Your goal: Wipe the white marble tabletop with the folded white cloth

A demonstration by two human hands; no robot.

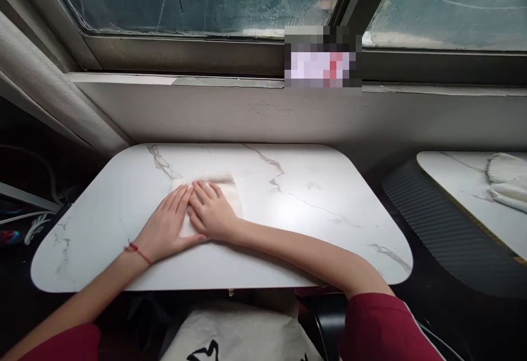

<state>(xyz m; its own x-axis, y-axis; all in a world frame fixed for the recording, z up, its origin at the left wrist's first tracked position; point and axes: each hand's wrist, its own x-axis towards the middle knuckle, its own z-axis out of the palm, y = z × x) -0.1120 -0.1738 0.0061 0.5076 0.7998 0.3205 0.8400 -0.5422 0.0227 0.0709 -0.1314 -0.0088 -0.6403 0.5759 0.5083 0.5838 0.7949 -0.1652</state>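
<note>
A thin white square cloth or tissue [224, 181] lies flat on the white marble-patterned table [313, 185], left of its middle. My left hand [167, 226], with a red string bracelet at the wrist, rests flat across the left side of the square, fingers stretched out. On its right part lies my right hand [214, 212], palm down, its fingertips close against those of the left. Both hands cover much of the square, so its near edge is mostly hidden. Whether it is paper or fabric, I cannot tell.
Behind the table stand a wall [214, 111] and a window [230, 4] with a blurred patch on its sill. To the right is a second marble-patterned table [461, 179] with folded white cloth [508, 179]. A ribbed dark panel [444, 229] fills the gap. Cables [28, 218] hang at left.
</note>
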